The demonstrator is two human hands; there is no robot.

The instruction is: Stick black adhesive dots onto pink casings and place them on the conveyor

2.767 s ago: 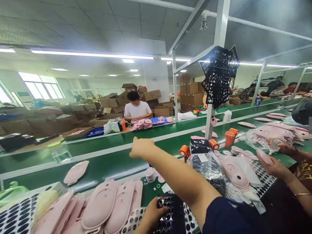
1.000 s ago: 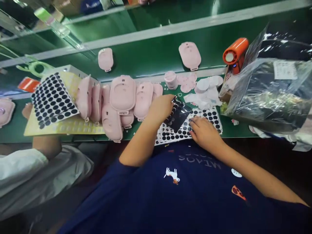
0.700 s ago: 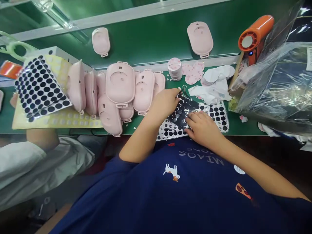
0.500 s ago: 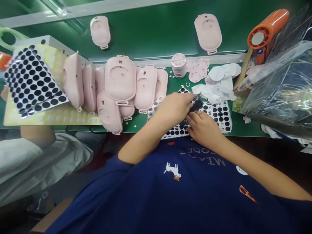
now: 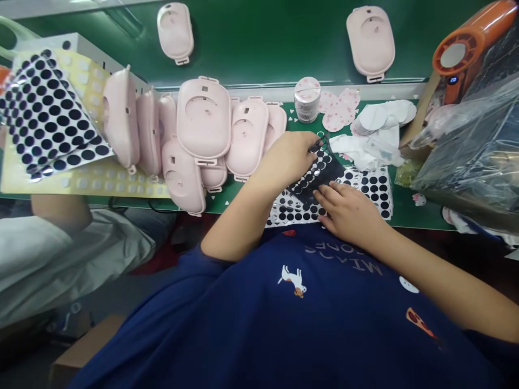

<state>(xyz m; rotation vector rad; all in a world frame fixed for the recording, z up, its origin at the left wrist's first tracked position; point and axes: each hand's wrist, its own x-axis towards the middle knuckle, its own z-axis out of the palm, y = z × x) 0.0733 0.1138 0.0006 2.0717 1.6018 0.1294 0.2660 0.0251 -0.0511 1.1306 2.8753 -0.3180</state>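
Observation:
My left hand (image 5: 290,159) is closed, pinching the upper edge of a thin black perforated film (image 5: 329,166). The film is lifted and stretched at a slant over sheets of black round stickers (image 5: 375,192) on the table. Rows of round holes run along the film's left part. My right hand (image 5: 351,208) lies with fingers stretched out, their tips on the film's lower edge and the sheets. Part of the sheets is hidden under my hands and the film.
Pink oval cases (image 5: 204,121) crowd the left, beside more sticker sheets (image 5: 52,116). Behind my hands stand a round sticker roll (image 5: 307,100) and crumpled white paper (image 5: 368,148). An orange handheld fan (image 5: 466,43) and a plastic-wrapped box (image 5: 478,146) are right. Another person's sleeve (image 5: 36,248) shows left.
The bunched black film is now spread and lifted, with my left hand holding its upper edge. My right hand's fingers have flattened and moved slightly down. The whole view has shifted a little.

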